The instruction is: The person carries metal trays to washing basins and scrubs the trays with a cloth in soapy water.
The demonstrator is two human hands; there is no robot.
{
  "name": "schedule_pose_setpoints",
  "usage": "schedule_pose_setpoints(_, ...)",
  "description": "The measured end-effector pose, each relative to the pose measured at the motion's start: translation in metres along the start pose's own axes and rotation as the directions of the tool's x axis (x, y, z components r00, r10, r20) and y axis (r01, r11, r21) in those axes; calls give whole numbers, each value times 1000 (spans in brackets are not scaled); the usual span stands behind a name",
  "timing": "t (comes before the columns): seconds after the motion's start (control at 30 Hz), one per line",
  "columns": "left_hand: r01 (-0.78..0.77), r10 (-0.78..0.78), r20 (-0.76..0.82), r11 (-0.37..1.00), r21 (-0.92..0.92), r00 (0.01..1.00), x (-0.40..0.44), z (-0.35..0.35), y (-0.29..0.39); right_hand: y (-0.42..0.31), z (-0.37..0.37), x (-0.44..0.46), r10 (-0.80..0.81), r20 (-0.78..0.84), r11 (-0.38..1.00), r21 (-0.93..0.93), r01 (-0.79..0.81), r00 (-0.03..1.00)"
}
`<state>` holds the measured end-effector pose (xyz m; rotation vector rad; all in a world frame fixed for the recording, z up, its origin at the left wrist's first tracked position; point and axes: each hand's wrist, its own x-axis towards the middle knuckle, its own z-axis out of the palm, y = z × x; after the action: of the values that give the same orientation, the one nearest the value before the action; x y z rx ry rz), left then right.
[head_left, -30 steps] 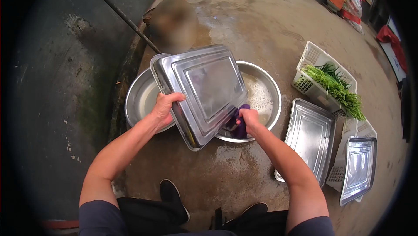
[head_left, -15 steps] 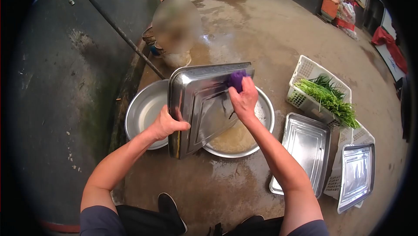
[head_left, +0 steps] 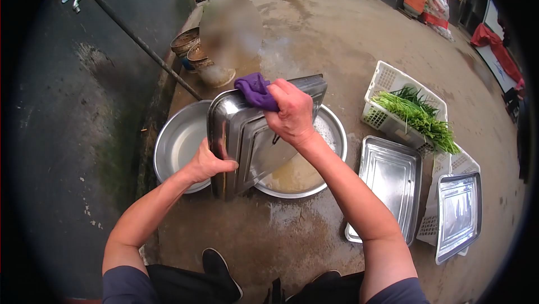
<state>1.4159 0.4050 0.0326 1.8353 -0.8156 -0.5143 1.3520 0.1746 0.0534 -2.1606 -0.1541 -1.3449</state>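
A rectangular metal tray (head_left: 247,141) is held steeply tilted above two round basins. My left hand (head_left: 210,162) grips its left side, thumb on the underside and fingers hidden behind. Closed around a purple cloth (head_left: 256,90), my right hand (head_left: 292,112) presses it against the tray's upper edge near the upper left corner. The left metal basin (head_left: 178,141) holds fairly clear liquid. In the right metal basin (head_left: 337,130), partly hidden by the tray, the liquid is cloudy and brownish with some foam.
At right are a white crate (head_left: 379,79) with green vegetables (head_left: 418,114), a metal tray (head_left: 391,177) on the ground and another tray (head_left: 457,211) leaning on a crate. Rusty buckets (head_left: 199,54) stand ahead. A tap (head_left: 76,0) and pipe (head_left: 140,40) run along the left wall.
My right hand has moved the purple cloth up from the tray's lower right, then left along its upper edge. The tray has turned more upright, still in my left hand.
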Motion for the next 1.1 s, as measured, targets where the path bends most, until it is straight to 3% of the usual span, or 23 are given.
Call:
schedule_pose_setpoints(0.1,-11,11,9,1000,-5,1000,-3,-4,1,39,0,-11,54,37,991,-122,-49,998)
schedule_pose_setpoints(0.17,-31,32,27,999,-35,999,-6,-8,-1,73,-3,-22,185,10,952,-250,-177,983)
schedule_pose_setpoints(0.27,-34,36,42,998,-45,998,-13,-13,5,129,-12,-44,292,-27,912,-294,-287,956)
schedule_pose_setpoints(0.33,-20,21,45,1000,-23,999,-15,-16,10,144,-20,-53,414,-92,809,-418,-413,905)
schedule_pose_setpoints(0.43,-23,24,70,1000,-19,997,-16,-24,10,152,-21,-57,511,-113,742,-442,-504,852)
schedule_pose_setpoints(0.57,-18,17,75,1000,10,997,-11,-20,12,133,-18,-53,486,-128,771,-401,-494,864)
schedule_pose_setpoints(0.63,-5,6,47,1000,-24,999,-9,-25,12,114,-11,-46,403,-68,841,-366,-398,913)
schedule_pose_setpoints(0.7,70,-76,116,996,50,990,-7,-32,3,99,-4,-39,363,-58,870,-337,-360,930)
schedule_pose_setpoints(0.77,94,-100,113,994,58,989,-3,-34,8,74,1,-26,229,22,954,-204,-220,973)
schedule_pose_setpoints(0.87,117,-120,87,992,40,989,-3,-33,8,31,10,-4,156,72,987,-59,-152,985)
schedule_pose_setpoints(1.03,74,-73,31,997,-32,997,-6,-24,21,32,12,0,127,134,991,-71,-118,983)
schedule_pose_setpoints(1.1,-7,8,20,997,-78,1000,-5,-26,5,60,13,-12,172,113,972,-183,-150,979)
